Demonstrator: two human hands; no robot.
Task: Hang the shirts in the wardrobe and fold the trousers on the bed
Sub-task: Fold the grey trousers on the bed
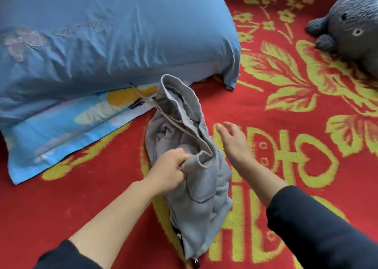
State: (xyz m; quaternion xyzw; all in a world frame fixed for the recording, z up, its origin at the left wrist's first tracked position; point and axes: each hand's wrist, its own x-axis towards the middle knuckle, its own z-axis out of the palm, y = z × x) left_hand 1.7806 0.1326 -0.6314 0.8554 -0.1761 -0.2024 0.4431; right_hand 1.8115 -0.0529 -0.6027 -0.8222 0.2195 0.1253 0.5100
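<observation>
Grey trousers (204, 197), centre frame, on bed (81, 207): folding step; left grip (169, 170) clutches fold, right grip (235, 143) released; next, probably flatten bundle

Red blanket (266, 109): one large yellow woven character (263, 166), seemingly the double-happiness sign 囍, partly covered by the grey trousers (204, 197); not readable with certainty.
</observation>
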